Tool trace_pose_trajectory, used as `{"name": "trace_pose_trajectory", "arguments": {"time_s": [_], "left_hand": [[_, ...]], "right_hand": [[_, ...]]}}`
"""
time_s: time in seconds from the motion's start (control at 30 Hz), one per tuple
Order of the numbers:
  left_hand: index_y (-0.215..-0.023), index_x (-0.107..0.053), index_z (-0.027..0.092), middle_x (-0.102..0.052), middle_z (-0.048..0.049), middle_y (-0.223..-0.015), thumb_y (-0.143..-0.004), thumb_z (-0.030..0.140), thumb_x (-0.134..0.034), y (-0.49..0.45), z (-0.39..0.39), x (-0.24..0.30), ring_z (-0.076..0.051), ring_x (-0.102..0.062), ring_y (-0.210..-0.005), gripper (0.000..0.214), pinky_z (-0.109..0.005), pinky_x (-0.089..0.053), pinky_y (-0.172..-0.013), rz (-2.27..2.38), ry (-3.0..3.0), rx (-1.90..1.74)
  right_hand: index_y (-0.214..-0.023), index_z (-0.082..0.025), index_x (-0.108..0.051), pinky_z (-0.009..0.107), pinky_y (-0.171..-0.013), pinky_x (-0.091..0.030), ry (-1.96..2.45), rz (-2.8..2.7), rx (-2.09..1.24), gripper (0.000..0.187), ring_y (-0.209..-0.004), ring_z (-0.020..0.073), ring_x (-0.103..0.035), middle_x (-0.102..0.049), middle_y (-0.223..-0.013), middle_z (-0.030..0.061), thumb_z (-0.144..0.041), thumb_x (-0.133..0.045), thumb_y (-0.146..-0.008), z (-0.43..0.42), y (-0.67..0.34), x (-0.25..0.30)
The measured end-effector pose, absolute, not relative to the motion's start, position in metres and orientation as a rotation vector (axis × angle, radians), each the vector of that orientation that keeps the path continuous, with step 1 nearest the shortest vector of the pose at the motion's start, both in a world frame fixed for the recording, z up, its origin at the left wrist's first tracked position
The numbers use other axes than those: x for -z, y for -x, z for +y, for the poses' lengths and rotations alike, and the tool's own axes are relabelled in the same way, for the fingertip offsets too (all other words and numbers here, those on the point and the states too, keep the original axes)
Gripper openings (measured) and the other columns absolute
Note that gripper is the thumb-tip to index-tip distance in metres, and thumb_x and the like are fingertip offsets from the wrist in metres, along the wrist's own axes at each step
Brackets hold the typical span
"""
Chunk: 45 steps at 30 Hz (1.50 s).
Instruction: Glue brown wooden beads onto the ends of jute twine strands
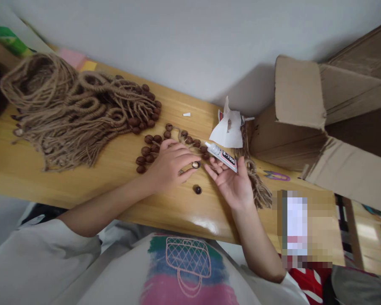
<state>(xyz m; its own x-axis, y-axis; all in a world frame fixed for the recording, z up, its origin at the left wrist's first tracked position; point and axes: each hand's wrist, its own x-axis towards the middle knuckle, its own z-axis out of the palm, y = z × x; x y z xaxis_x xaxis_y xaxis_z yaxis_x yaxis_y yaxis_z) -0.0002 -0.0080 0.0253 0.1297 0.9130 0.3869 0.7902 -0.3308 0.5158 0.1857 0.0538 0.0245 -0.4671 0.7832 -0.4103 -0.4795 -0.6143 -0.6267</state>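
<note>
My left hand [169,167] pinches a small dark round shell-like piece [196,164] with a pale inside between thumb and forefinger. In my upturned right hand [236,186] lies a white glue tube [224,156] marked B-7000, held between thumb and fingers. Its nozzle points left, above the piece and apart from it. A similar dark, shiny round piece [197,189] rests on the table just below my hands. Behind and beside my left hand are several brown round beads [146,151], some joined to cord [179,133] and partly hidden by the hand.
Bundles of knotted brown cord [85,106] with beads cover the table's left side. A small white cap [186,114] lies near the wall. To the right are crumpled white paper [229,131], more cord [259,186], purple-handled snips [277,175] and an open cardboard box [300,93].
</note>
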Motion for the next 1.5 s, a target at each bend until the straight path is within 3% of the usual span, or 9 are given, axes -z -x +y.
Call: {"name": "trace_pose_trajectory", "arguments": {"time_s": [0.1,0.2,0.3,0.43,0.8,1.5], "left_hand": [[-0.096,-0.066,0.020,-0.071,-0.0023,-0.091,-0.086,0.027,-0.057,0.000,-0.008,-0.025,-0.018,-0.060,-0.090,0.015,-0.038,-0.032,-0.092,1.705,-2.183,-0.991],[-0.098,-0.066,0.021,-0.072,-0.0014,-0.091,-0.086,0.028,-0.057,0.000,-0.007,-0.023,-0.018,-0.060,-0.089,0.017,-0.038,-0.031,-0.093,1.738,-2.138,-0.989],[-0.099,-0.065,0.022,-0.071,-0.0007,-0.091,-0.087,0.030,-0.056,0.001,-0.007,-0.021,-0.018,-0.060,-0.089,0.017,-0.038,-0.030,-0.094,1.759,-2.099,-0.989],[-0.092,-0.065,0.021,-0.071,-0.0003,-0.089,-0.085,0.030,-0.059,0.001,-0.007,-0.021,-0.018,-0.059,-0.089,0.013,-0.038,-0.029,-0.093,1.749,-2.065,-1.012],[-0.090,-0.066,0.022,-0.071,0.0002,-0.088,-0.083,0.034,-0.062,0.002,-0.005,-0.021,-0.018,-0.060,-0.088,0.014,-0.038,-0.030,-0.092,1.747,-2.024,-0.962],[-0.094,-0.067,0.017,-0.071,-0.0034,-0.085,-0.085,0.036,-0.061,0.004,-0.005,-0.016,-0.018,-0.061,-0.084,0.022,-0.033,-0.040,-0.082,1.646,-2.133,-1.060]], "right_hand": [[-0.084,-0.017,-0.062,0.037,-0.082,-0.058,0.950,-0.603,-2.061,0.044,-0.083,0.0164,-0.068,-0.069,-0.079,0.0041,-0.055,-0.042,-0.094,0.059,-0.193,-0.027],[-0.087,-0.018,-0.061,0.027,-0.063,-0.058,1.056,-0.708,-1.981,0.044,-0.071,0.0160,-0.069,-0.067,-0.069,0.0033,-0.057,-0.043,-0.092,0.066,-0.203,-0.028],[-0.084,-0.018,-0.060,0.021,-0.045,-0.050,1.073,-0.781,-1.905,0.042,-0.056,0.0145,-0.064,-0.063,-0.059,0.0010,-0.057,-0.045,-0.091,0.072,-0.210,-0.031],[-0.075,-0.017,-0.061,0.018,-0.036,-0.039,0.978,-0.933,-1.809,0.042,-0.039,0.0101,-0.051,-0.053,-0.048,-0.0015,-0.055,-0.049,-0.088,0.070,-0.211,-0.037],[-0.073,-0.016,-0.063,0.018,-0.034,-0.035,1.084,-1.108,-1.570,0.043,-0.037,0.0091,-0.049,-0.054,-0.046,-0.0007,-0.059,-0.061,-0.078,0.058,-0.202,-0.037],[-0.071,-0.017,-0.068,0.020,-0.036,-0.037,1.066,-1.165,-1.520,0.042,-0.040,0.0100,-0.052,-0.060,-0.054,0.0012,-0.056,-0.057,-0.083,0.049,-0.197,-0.038]]}}
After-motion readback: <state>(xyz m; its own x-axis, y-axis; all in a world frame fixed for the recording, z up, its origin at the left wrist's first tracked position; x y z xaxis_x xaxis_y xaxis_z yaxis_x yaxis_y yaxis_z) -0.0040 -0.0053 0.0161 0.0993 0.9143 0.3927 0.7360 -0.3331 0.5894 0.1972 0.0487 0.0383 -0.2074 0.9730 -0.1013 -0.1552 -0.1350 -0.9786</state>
